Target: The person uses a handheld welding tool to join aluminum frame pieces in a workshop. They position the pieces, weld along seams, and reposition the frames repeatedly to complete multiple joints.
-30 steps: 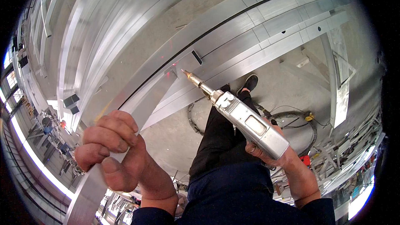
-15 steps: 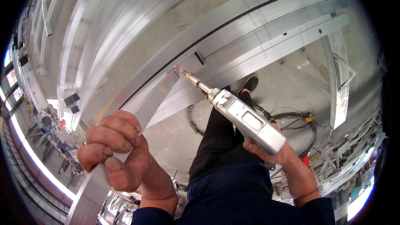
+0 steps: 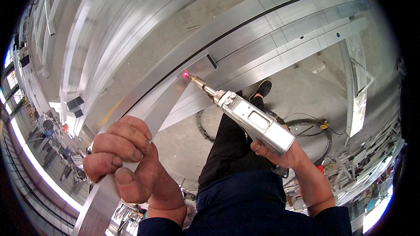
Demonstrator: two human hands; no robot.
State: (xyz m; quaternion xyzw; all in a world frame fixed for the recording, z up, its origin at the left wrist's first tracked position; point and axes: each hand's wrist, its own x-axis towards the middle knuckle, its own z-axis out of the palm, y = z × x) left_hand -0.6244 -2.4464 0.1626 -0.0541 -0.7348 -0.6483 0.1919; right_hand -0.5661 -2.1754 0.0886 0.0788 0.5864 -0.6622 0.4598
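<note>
My left hand [image 3: 127,157] is closed around a long flat-sided metal bar [image 3: 97,205], whose far end meets a larger metal beam. In my right hand [image 3: 280,155] is a silver handheld laser welding gun [image 3: 247,116], its brass-coloured nozzle angled up and to the left. The nozzle's tip reaches the corner where the bar joins a short rectangular tube [image 3: 201,67]. A bright red spot glows at that tip. The tube has a dark open end and lies on the long beam [image 3: 271,39]. My right fingers are mostly hidden behind the gun.
Several long metal profiles [image 3: 109,30] lie at the far left. A dark cable [image 3: 326,142] coils on the concrete floor right of my legs, close to an upright metal frame [image 3: 356,83]. My shoe [image 3: 264,88] stands below the beam. Stacked metal pieces fill the right edge.
The welding gun has moved a little up and left, its tip now at the joint with a brighter red spot. My left hand keeps its hold on the bar, shifted only slightly.
</note>
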